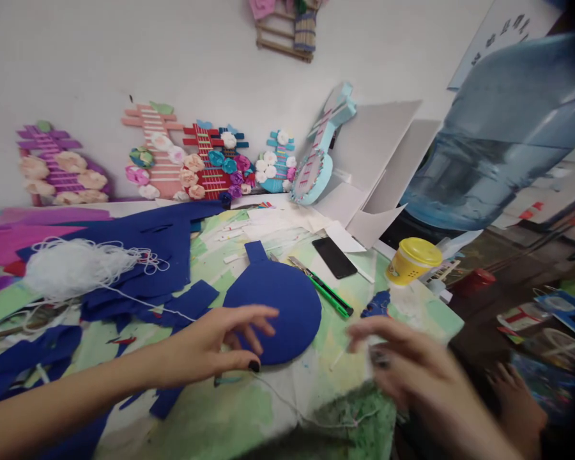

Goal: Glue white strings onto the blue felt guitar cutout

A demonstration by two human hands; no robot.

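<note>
Nearest the camera, the left hand point(220, 342) reaches in from the lower left with fingers spread and curled, holding nothing; its fingertips rest on the near left rim of the blue felt paddle shape point(278, 306). The right hand point(402, 364) is blurred at the table's near right corner, just right of the felt and apart from it; whether it pinches anything I cannot tell. The felt lies flat near the table's point(211, 415) front edge, its long axis running away from the person, with the short tab at the far end. A white thread point(148, 305) trails from a tangle at the left edge. Beyond the felt lie green pens point(326, 289), a phone point(334, 257) and a yellow-lidded cup point(412, 260) by the right edge.
</note>
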